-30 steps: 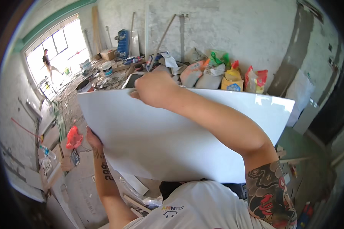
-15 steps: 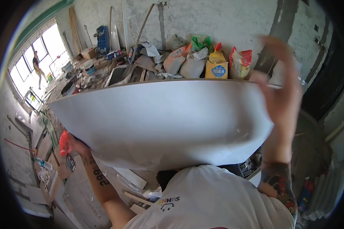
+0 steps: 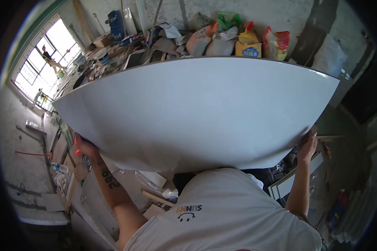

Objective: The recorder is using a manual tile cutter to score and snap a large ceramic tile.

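Observation:
A large, glossy white tile spans the view in front of my body, its far edge raised. Its edges look curved through the fisheye lens. My left hand is closed on the tile's left edge, fingers partly hidden beneath it. Beside that hand shows a bit of bright red-orange, crumpled material, too small to make out. At the opposite edge, my right hand grips the tile, with its fingertips mostly out of sight. The near edge of the tile meets my shirt.
Filled bags line the far wall beside a rubble heap. A bucket stands farther left. Scrap boards and a plastic bottle lie at left. A long framed piece is below right. Another person is near the window.
My right hand has come down from above the tile's far right corner to grip its right edge. The tile's right side now shows fully. My left hand keeps its hold.

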A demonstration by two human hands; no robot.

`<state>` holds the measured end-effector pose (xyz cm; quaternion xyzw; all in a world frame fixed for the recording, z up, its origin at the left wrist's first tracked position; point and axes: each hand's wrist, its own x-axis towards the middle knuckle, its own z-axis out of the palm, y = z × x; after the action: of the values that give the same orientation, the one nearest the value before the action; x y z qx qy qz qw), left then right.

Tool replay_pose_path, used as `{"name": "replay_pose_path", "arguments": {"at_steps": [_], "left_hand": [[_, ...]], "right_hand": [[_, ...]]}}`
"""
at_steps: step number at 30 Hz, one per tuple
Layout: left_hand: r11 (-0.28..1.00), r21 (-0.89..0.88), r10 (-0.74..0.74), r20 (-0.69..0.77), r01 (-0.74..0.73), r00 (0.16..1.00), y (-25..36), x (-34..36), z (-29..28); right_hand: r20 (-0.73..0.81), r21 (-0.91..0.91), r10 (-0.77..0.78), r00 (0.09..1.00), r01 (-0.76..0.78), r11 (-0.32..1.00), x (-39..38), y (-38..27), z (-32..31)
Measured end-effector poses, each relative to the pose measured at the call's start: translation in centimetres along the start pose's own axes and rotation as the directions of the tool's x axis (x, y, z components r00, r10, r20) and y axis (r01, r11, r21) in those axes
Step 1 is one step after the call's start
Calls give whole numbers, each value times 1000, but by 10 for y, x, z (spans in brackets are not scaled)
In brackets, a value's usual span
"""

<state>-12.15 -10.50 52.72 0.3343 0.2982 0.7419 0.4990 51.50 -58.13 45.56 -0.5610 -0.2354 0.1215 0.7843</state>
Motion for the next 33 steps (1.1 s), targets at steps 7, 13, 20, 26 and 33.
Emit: {"name": "replay_pose_path", "arguments": {"at_steps": [7, 13, 20, 26, 33], "left_hand": [[954, 261, 120, 119, -147, 986, 12, 7, -16], [913, 388, 81, 140, -129, 987, -9, -27, -11], [902, 428, 67, -29, -49, 997, -4, -28, -23], [931, 355, -25, -162, 82, 986, -39, -41, -26], [937, 306, 153, 81, -171, 985, -58, -20, -61]], "right_hand": [[-339, -374, -183, 923, 46, 926, -4, 28, 15], [-578, -270, -186, 794, 29, 962, -29, -20, 63], [-556, -443, -221, 801, -60, 894, -26, -21, 75], [-495, -354, 66, 866, -271, 895, -30, -23, 79], [-51, -480, -198, 979, 150, 864, 8, 47, 78]]}}
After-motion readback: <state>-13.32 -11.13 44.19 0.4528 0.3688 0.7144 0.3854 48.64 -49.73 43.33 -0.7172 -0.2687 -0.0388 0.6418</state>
